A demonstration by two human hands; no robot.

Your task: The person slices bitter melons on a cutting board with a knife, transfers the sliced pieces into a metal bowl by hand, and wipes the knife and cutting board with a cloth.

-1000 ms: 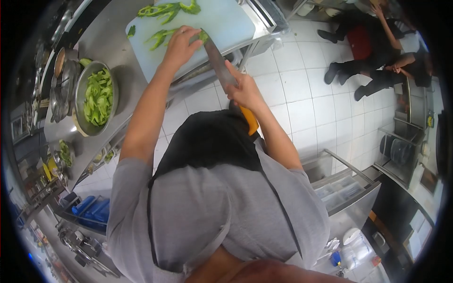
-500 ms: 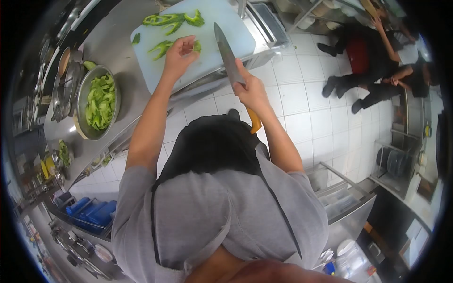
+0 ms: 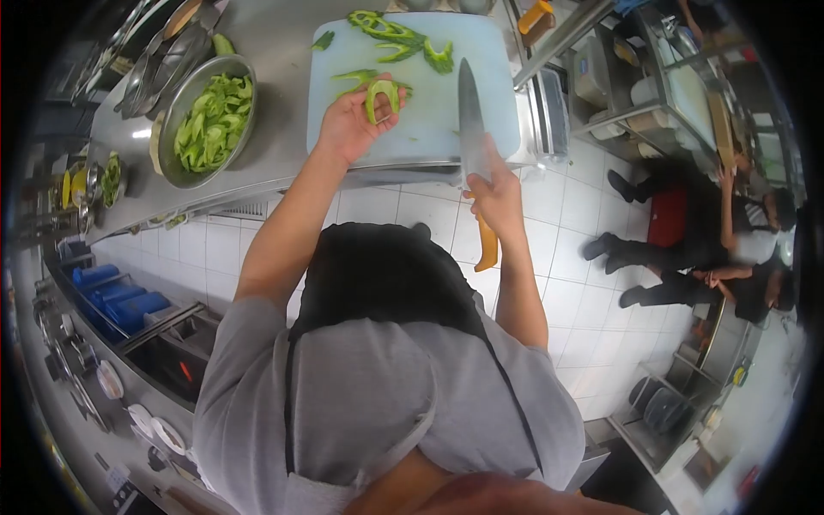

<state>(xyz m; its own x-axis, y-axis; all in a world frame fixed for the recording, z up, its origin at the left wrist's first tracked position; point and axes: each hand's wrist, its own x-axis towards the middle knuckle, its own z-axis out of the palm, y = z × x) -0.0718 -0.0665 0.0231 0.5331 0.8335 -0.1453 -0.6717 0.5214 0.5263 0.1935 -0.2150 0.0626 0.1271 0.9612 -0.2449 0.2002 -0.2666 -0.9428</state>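
Note:
My left hand (image 3: 350, 127) is closed on a curved green slice of bitter melon (image 3: 372, 105), held up over the near left part of the white cutting board (image 3: 433, 112). In my right hand (image 3: 499, 199) is a large kitchen knife (image 3: 469, 107) with a yellow-orange handle, its blade pointing away from me over the board's right side. More bitter melon slices (image 3: 396, 51) lie on the far part of the board, and a small green scrap (image 3: 323, 40) lies at its far left corner. Other slices are partly hidden behind my left hand.
Left of the board, a steel bowl (image 3: 247, 129) of cut green pieces stands on the steel counter (image 3: 279, 103). Ladles and pans (image 3: 167, 64) lie beyond it. A metal post (image 3: 571, 39) rises at the right. Other people (image 3: 678, 232) are on the tiled floor farther right.
My left hand has picked up a bitter melon slice from the board and turned palm upward. The knife stays in my right hand, its blade now pointing more straight ahead. The whole view has shifted.

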